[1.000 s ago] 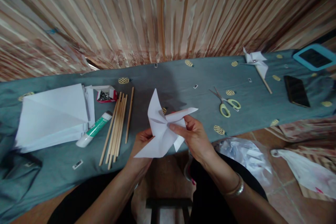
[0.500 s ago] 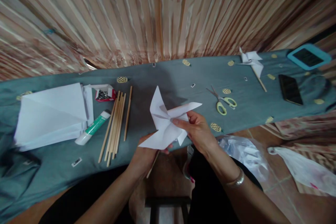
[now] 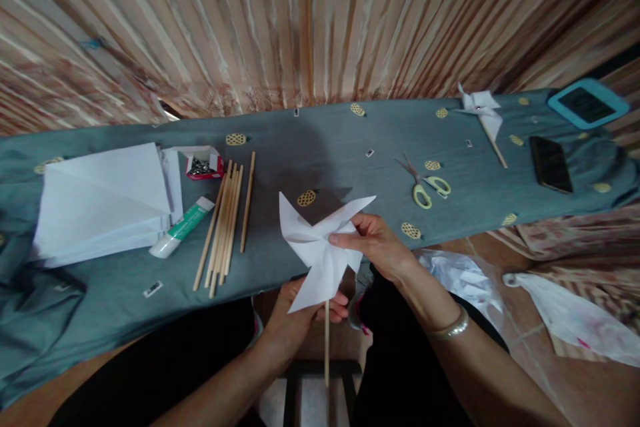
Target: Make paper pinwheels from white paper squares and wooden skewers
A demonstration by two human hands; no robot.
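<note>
A white paper pinwheel (image 3: pixel 320 250) is held in front of me at the table's near edge. Its wooden stick (image 3: pixel 327 347) hangs straight down below the paper. My right hand (image 3: pixel 383 247) pinches the pinwheel, the thumb pressed on its centre and the fingers behind the paper. From below, my left hand (image 3: pixel 300 313) is closed around the top of the stick; the paper hides part of its fingers. What fastens the centre is hidden under the thumb.
On the left lie a paper stack (image 3: pixel 103 200), a glue stick (image 3: pixel 183 227), a box of metal pins (image 3: pixel 204 163) and several wooden sticks (image 3: pixel 223 233). To the right are scissors (image 3: pixel 423 183), another pinwheel (image 3: pixel 483 110), a phone (image 3: pixel 550 163) and a blue-framed tablet (image 3: pixel 589 103). Plastic bags (image 3: pixel 460 280) rest on the floor.
The pinwheel has turned and dropped slightly. Its stick has swung from a slant to nearly vertical, and my left hand has moved to the right with it.
</note>
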